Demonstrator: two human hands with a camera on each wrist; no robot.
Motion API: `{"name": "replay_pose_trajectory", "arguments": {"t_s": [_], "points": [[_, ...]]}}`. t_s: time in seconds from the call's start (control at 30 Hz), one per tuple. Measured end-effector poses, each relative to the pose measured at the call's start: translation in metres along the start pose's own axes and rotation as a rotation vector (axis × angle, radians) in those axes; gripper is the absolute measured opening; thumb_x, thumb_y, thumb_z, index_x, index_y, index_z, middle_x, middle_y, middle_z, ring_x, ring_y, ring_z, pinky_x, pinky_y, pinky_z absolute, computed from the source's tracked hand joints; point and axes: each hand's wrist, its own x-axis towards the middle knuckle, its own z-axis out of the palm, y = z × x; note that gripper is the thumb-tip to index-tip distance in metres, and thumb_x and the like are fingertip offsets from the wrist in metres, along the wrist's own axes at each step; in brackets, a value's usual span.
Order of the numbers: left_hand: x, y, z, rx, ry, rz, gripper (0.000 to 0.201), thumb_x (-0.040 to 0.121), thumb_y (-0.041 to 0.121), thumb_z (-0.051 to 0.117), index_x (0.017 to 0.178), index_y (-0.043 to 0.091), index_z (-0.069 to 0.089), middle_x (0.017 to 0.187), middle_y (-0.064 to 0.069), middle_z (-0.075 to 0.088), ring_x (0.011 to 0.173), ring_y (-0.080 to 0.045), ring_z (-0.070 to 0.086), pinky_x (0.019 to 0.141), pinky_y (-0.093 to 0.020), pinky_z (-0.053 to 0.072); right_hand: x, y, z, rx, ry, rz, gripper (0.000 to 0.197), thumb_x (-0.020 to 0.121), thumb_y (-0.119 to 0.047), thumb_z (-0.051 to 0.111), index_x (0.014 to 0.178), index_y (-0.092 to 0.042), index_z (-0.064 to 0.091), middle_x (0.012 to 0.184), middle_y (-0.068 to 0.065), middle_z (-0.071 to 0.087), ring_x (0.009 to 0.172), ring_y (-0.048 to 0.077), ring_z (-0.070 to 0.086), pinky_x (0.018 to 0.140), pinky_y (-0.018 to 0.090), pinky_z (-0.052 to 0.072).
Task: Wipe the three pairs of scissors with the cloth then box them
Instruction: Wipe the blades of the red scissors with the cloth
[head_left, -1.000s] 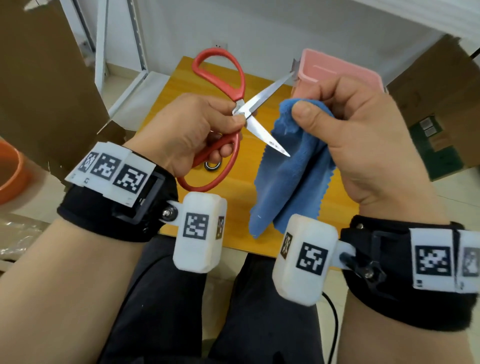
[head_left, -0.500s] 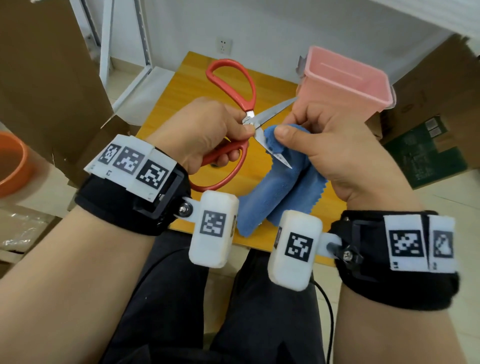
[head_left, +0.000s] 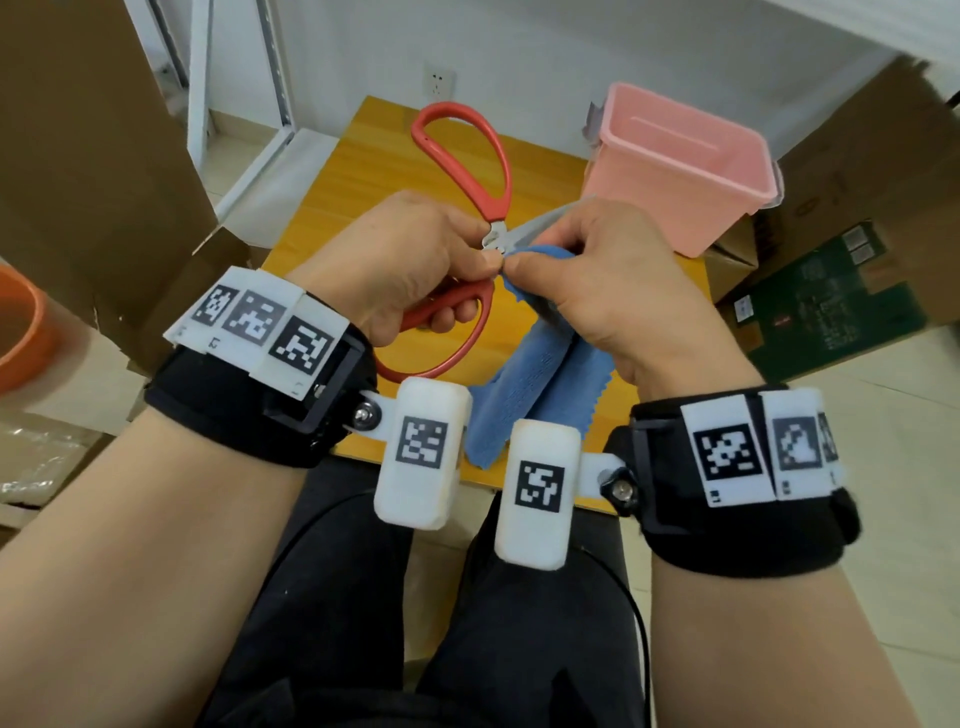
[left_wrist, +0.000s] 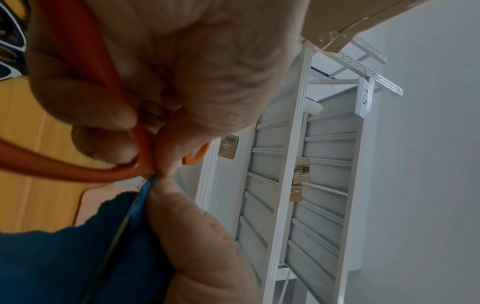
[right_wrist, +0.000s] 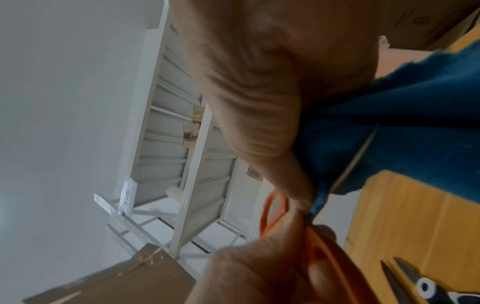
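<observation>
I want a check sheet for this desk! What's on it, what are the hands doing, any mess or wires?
Surface: yellow wooden table, small, in front of the knees.
Job's things: red scissors, blades open; blue cloth wrapped on one blade by the pivot; pink box at the far right; a second pair of scissors lies on the table.
Clutter: nothing seen on the table.
Grippers: left hand grips the lower red handle; right hand pinches the cloth on the blade.
Cables: black cable by the right leg.
Surroundings: cardboard boxes, orange bowl, white shelf frame, wall socket.
</observation>
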Motion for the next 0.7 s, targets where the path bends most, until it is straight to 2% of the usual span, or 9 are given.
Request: {"name": "replay_pose_trajectory", "arguments": {"t_s": [0.1,0.23,0.3,0.4,0.47,0.5,0.6,0.7], "points": [[0.0,-0.001,-0.004,0.001,0.002,-0.005,0.026,0.092,0.003,0.061,0.118,0.001,0.063,0.059,-0.007,0.055,0.046,-0.017,0.053,0.04,-0.024,0.038,-0.002,0.002,-0.006,0.024,-0.036,0.017,0.028,0.085,-0.021,0.075,0.067,-0.001,0.068,0.066,0.021,0.066,0.057,0.02,0.056,0.053,0.037,0.046],[0.0,-0.001,-0.002,0.006,0.009,0.0,0.018,0.091,0.003,0.062,0.108,0.001,0.066,0.059,-0.007,0.052,0.046,-0.016,0.051,0.04,-0.023,0.036,-0.003,0.0,0.0,0.022,-0.015,0.005,0.03,0.086,-0.02,0.073,0.074,0.007,0.068,0.062,0.019,0.057,0.056,0.018,0.048,0.055,0.031,0.039],[-0.001,-0.001,0.0,0.01,0.01,0.002,0.011,0.09,0.004,0.063,0.1,0.002,0.067,0.059,-0.006,0.051,0.046,-0.017,0.05,0.04,-0.023,0.035,-0.001,-0.001,0.0,0.023,-0.017,0.004,0.03,0.086,-0.02,0.072,0.077,0.008,0.067,0.062,0.015,0.055,0.056,0.018,0.047,0.056,0.032,0.039],[-0.001,-0.002,-0.004,0.003,0.034,-0.008,0.007,0.09,0.005,0.064,0.086,0.008,0.068,0.059,-0.007,0.053,0.046,-0.017,0.05,0.04,-0.023,0.035,-0.005,0.007,-0.004,-0.01,-0.077,0.062,0.027,0.085,-0.022,0.074,0.078,0.002,0.067,0.067,0.01,0.058,0.061,0.018,0.05,0.059,0.033,0.041],[0.0,-0.003,-0.006,-0.009,0.056,-0.024,0.006,0.09,0.005,0.065,0.088,0.011,0.068,0.059,-0.007,0.054,0.045,-0.017,0.05,0.04,-0.023,0.036,-0.011,0.011,-0.005,-0.012,-0.076,0.1,0.022,0.084,-0.025,0.076,0.081,-0.006,0.064,0.07,0.003,0.057,0.065,0.015,0.051,0.06,0.032,0.041],[0.0,-0.003,-0.005,-0.011,0.057,-0.031,0.006,0.089,0.005,0.066,0.09,0.011,0.067,0.059,-0.007,0.055,0.046,-0.017,0.051,0.04,-0.023,0.036,-0.011,0.01,-0.005,-0.001,-0.066,0.104,0.022,0.084,-0.024,0.076,0.081,-0.006,0.064,0.07,0.003,0.057,0.065,0.015,0.051,0.061,0.033,0.042],[-0.001,-0.003,0.003,-0.007,0.02,-0.031,0.01,0.089,0.004,0.065,0.097,0.009,0.066,0.059,-0.006,0.054,0.046,-0.017,0.051,0.041,-0.023,0.035,-0.006,0.002,-0.003,0.011,-0.034,0.063,0.029,0.084,-0.02,0.075,0.078,0.006,0.065,0.063,0.01,0.054,0.059,0.019,0.049,0.058,0.035,0.041],[-0.001,-0.003,0.004,0.006,0.009,-0.012,0.008,0.089,0.003,0.064,0.087,0.01,0.067,0.058,-0.006,0.052,0.046,-0.018,0.05,0.04,-0.023,0.034,-0.003,-0.002,-0.003,0.015,-0.051,0.042,0.033,0.084,-0.021,0.074,0.078,0.011,0.066,0.062,0.014,0.053,0.057,0.02,0.046,0.057,0.035,0.038]]}}
